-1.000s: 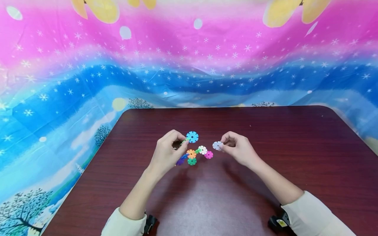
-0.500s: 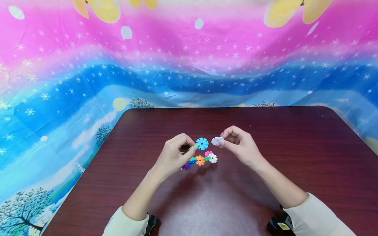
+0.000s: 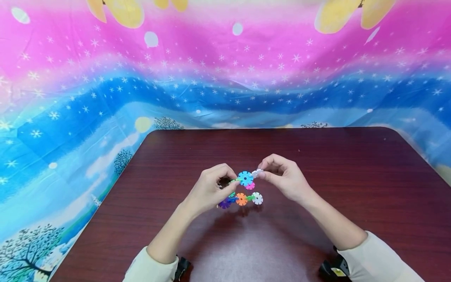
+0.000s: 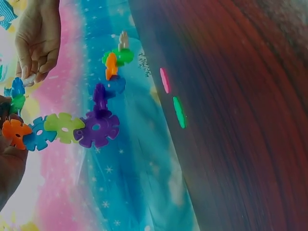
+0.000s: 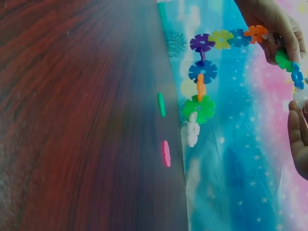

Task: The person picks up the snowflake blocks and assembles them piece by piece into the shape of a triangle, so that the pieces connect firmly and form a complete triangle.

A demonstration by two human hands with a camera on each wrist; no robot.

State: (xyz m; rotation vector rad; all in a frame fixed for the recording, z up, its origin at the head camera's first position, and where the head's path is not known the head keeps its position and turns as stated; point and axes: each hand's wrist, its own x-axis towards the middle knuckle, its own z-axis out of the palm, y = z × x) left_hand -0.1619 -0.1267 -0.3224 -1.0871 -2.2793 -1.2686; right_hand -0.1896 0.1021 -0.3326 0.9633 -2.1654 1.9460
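My left hand (image 3: 215, 186) pinches a chain of notched, flower-shaped plastic linking discs near its upper end. A light blue disc (image 3: 245, 178) sticks out past the fingertips, joined to a green disc (image 5: 283, 60). From the hand the chain hangs in a bend through orange, blue, yellow-green and purple discs (image 5: 201, 43), then runs to a white end disc (image 3: 257, 198). My right hand (image 3: 284, 176) pinches a loose white disc (image 3: 257, 172) by its rim, tilted, its edge right at the light blue disc's rim. Fingers partly hide both discs in the wrist views.
Below the chain, a pink disc (image 4: 165, 80) and a green disc (image 4: 179, 112) lie flat on the dark red wooden table (image 3: 317, 219). A second green piece (image 5: 162, 17) shows at the top of the right wrist view. A patterned cloth (image 3: 225, 78) hangs behind the table.
My left hand has moved right and slightly down with the chain. The white disc in my right hand has turned more edge-on and now meets the light blue disc.
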